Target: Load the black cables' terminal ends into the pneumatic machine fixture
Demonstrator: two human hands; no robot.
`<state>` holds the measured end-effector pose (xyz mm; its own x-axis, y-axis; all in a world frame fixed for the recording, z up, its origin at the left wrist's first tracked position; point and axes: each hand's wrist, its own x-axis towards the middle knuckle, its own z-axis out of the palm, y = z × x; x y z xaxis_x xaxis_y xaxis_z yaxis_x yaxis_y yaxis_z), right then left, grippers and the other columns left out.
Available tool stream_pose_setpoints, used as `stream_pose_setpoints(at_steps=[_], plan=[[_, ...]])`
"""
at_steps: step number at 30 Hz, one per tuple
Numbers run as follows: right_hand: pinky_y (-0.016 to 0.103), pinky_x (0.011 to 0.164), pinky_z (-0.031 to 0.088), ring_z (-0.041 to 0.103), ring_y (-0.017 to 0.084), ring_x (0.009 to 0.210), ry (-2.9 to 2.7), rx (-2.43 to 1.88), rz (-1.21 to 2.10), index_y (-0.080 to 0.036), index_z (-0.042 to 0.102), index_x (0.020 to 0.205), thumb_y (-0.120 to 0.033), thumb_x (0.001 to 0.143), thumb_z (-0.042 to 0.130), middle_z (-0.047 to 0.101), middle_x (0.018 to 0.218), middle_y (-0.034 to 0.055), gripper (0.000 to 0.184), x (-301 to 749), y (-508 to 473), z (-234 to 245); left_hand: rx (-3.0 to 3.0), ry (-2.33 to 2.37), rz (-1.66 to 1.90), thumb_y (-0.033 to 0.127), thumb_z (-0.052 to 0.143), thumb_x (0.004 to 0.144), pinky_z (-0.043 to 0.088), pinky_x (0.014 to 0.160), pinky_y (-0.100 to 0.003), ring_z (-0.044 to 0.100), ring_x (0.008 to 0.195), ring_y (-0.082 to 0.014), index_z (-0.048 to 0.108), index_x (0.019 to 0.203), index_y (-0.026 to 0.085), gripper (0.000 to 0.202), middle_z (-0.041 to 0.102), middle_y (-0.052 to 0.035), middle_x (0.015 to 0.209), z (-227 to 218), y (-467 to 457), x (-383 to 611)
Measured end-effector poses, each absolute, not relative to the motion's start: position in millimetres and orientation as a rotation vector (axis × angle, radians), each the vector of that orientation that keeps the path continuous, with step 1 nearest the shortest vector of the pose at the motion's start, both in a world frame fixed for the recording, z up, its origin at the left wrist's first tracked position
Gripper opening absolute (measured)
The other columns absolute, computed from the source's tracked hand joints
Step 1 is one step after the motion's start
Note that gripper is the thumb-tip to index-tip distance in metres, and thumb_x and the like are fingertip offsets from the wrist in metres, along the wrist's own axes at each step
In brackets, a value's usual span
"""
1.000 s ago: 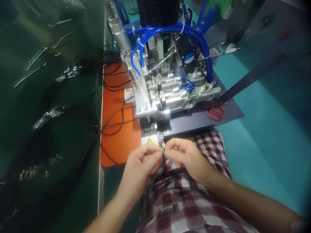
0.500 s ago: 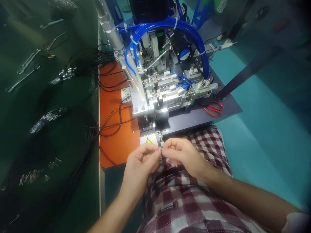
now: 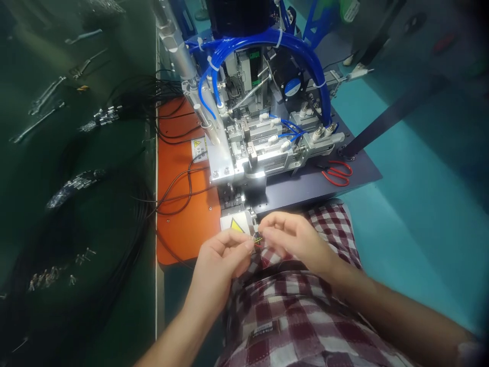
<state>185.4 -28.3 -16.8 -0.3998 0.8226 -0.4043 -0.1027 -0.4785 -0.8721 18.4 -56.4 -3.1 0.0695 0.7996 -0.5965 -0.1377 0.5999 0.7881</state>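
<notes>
Low in the middle, in front of the machine, my left hand (image 3: pixel 225 255) is closed in a pinch of thumb and forefinger. Thin wires (image 3: pixel 258 239), with yellow-green and red showing, stick out at its fingertips. Close by on the right, my right hand (image 3: pixel 292 242) is also pinched, its fingertips just above the wires. Whatever lies between those right fingertips is too small to make out. Behind the hands sits a white plate with a yellow warning triangle (image 3: pixel 237 224).
A metal machine (image 3: pixel 263 148) with blue air hoses (image 3: pixel 263 38) stands on an orange (image 3: pixel 183 224) and dark base. Red-handled pliers (image 3: pixel 338 173) lie on its right part. Black cables (image 3: pixel 141 204), metal parts and wrenches (image 3: pixel 48 94) spread over the dark green table at left.
My right fingertips have moved slightly up and away from my left ones. The coloured wires now show between the hands. My left hand has stayed nearly in place.
</notes>
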Motion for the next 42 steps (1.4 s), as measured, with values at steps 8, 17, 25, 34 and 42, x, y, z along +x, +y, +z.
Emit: stream_pose_setpoints(at_steps=[8,17,25,34,42], plan=[[0.023,0.050,0.035,0.044,0.009,0.054,-1.699,-1.203,1.318,-0.018,0.060,0.074,-0.016,0.081,0.059,0.053,0.065,-0.0029,0.008,183,-26,-11,0.696,1.341,0.723,0.032,0.070,0.077,0.019,0.045,-0.019,0.031,0.044,-0.0038,0.062,0.076,0.015,0.019,0.040,0.0074,0.047,-5,-57,19],[0.028,0.056,0.036,0.052,0.011,0.062,-2.148,-0.772,0.244,-0.018,0.062,0.088,-0.011,0.084,0.059,0.062,0.077,0.0006,0.009,193,-31,-29,0.662,1.302,0.724,0.031,0.070,0.078,0.020,0.046,-0.019,0.031,0.046,-0.0039,0.067,0.083,0.016,0.016,0.040,0.0068,0.049,-5,-58,17],[0.024,0.056,0.040,0.049,0.011,0.064,-1.581,-1.133,1.041,-0.019,0.054,0.076,-0.011,0.085,0.056,0.051,0.074,-0.0007,0.012,175,-48,-30,0.630,1.283,0.774,0.029,0.071,0.078,0.019,0.047,-0.019,0.030,0.047,-0.0037,0.065,0.081,0.016,0.014,0.039,0.0071,0.050,-3,-58,18],[0.029,0.058,0.039,0.050,0.014,0.065,-1.962,-1.036,0.490,-0.018,0.055,0.080,-0.015,0.087,0.053,0.056,0.074,0.0020,0.008,180,-46,-30,0.677,1.313,0.802,0.029,0.069,0.080,0.022,0.047,-0.019,0.033,0.047,-0.0036,0.065,0.082,0.017,0.013,0.043,0.0062,0.054,-7,-59,20],[0.029,0.059,0.040,0.053,0.015,0.066,-2.036,-0.994,0.329,-0.019,0.055,0.083,-0.015,0.090,0.050,0.060,0.074,0.0026,0.010,185,-43,-35,0.754,1.302,0.775,0.032,0.066,0.084,0.025,0.048,-0.019,0.035,0.050,-0.0042,0.065,0.089,0.018,0.014,0.043,0.0061,0.056,-8,-63,18]])
